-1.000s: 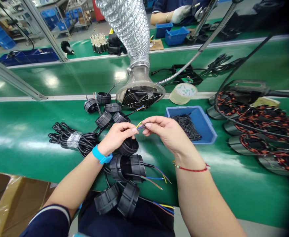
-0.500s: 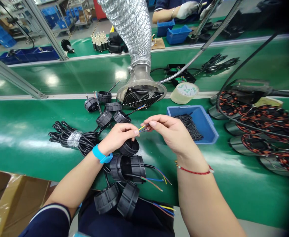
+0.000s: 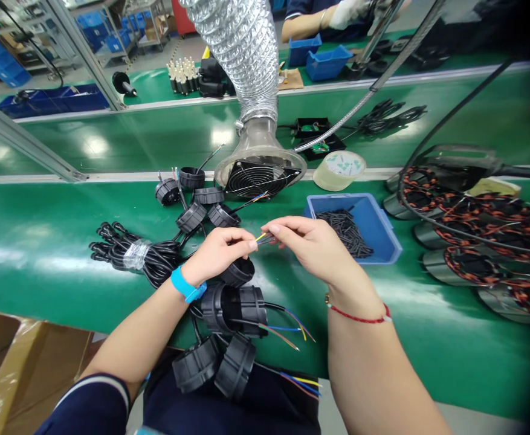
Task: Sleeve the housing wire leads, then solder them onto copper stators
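Note:
My left hand is closed, thumb and forefinger pinching a few thin wires, one of them yellow. My right hand pinches the far ends of these wires between thumb and fingers. A dark thin piece shows beside the yellow wire; whether it is a sleeve or another wire I cannot tell. Just under my left hand is a round black plastic cap. More black caps with brown, blue and yellow wire ends lie nearer my body. Short black tubes fill part of a blue bin beyond my right hand.
A fume hood on a foil duct hangs ahead of my hands. Bundled black cables lie left. Tape roll stands behind the bin. Wound motor stators crowd the right. Across the partition, a co-worker's gloved hand is visible.
My right hand has dropped slightly and come a little closer to my left hand, still pinching the wires. The left hand has barely shifted. The co-worker's gloved hand has moved a little.

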Demonstrator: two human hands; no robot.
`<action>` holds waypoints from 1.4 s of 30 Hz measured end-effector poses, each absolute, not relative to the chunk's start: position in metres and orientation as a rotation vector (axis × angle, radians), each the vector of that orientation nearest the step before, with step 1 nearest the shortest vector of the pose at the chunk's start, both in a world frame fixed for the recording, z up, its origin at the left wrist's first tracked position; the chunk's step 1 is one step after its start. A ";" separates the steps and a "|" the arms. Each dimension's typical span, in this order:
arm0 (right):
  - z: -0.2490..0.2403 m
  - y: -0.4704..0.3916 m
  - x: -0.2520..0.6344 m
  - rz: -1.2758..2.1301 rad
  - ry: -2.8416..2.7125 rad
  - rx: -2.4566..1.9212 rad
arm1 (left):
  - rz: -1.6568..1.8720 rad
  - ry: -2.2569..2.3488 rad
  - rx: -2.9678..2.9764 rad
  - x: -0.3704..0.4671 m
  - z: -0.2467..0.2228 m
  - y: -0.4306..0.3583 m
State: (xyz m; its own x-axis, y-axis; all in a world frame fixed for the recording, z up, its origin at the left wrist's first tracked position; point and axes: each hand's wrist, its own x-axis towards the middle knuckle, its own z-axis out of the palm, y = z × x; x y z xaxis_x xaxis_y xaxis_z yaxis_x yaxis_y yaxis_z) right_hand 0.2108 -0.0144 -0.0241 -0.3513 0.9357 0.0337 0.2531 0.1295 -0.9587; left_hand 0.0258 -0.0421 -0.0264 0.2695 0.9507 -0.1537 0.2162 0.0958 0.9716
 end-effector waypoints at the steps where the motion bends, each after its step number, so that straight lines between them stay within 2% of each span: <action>1: -0.024 -0.015 0.211 1.263 -1.749 -1.148 | 0.792 1.198 1.417 0.026 -0.027 -0.042; 7: -0.026 -0.014 0.210 1.259 -1.901 -1.157 | 0.676 1.289 1.643 0.021 -0.031 -0.042; 12: -0.034 -0.011 0.212 1.400 -1.744 -1.180 | 0.439 1.353 1.915 0.019 -0.027 -0.045; 16: -0.035 -0.009 0.215 1.492 -1.650 -1.183 | 0.458 1.432 1.887 0.021 -0.026 -0.046; 22: -0.036 -0.013 0.210 1.460 -1.933 -1.169 | 0.461 1.437 1.912 0.026 -0.031 -0.049; 25: -0.036 -0.015 0.205 1.471 -1.892 -1.123 | 0.492 1.442 1.905 0.025 -0.028 -0.048; 27: -0.035 -0.013 0.207 1.444 -1.732 -1.076 | 0.609 1.444 1.850 0.018 -0.020 -0.048; 30: -0.033 -0.005 0.220 1.225 -1.446 -1.117 | 1.038 1.509 1.681 -0.005 -0.004 -0.045; 32: -0.035 0.003 0.233 1.050 -1.330 -1.255 | 1.402 1.652 1.569 -0.027 0.002 -0.041; 34: -0.041 0.011 0.246 0.878 -1.346 -1.458 | 1.621 1.904 1.533 -0.050 0.001 -0.035; 38: -0.056 0.021 0.265 0.649 -1.554 -1.755 | 1.659 2.423 1.567 -0.076 -0.009 -0.027; 40: -0.061 0.022 0.268 0.638 -1.673 -1.798 | 1.770 2.434 1.639 -0.072 -0.008 -0.030; 42: -0.065 0.024 0.270 0.660 -1.811 -1.817 | 1.750 2.245 1.813 -0.059 -0.001 -0.038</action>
